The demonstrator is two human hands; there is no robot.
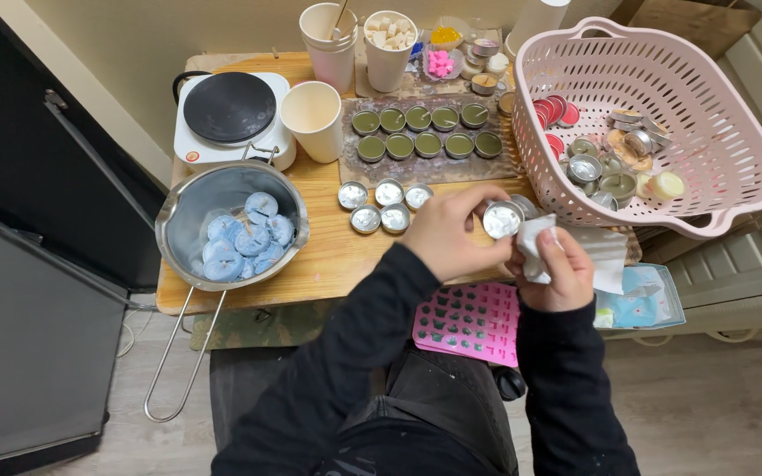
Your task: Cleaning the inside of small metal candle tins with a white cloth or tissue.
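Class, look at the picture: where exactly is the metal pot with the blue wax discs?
In the head view the pot sits at the table's front left corner, just before the hotplate, left of the empty tins.

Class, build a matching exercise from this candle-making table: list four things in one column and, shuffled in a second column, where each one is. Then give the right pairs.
Things
1. blue wax discs
2. small round silver tin cup
3. white crumpled tissue
4. red round tins

Places
A. inside the pink plastic basket
B. in the right hand
C. inside the steel pot with wire handle
D. in the left hand

Pairs: 1-C, 2-D, 3-B, 4-A
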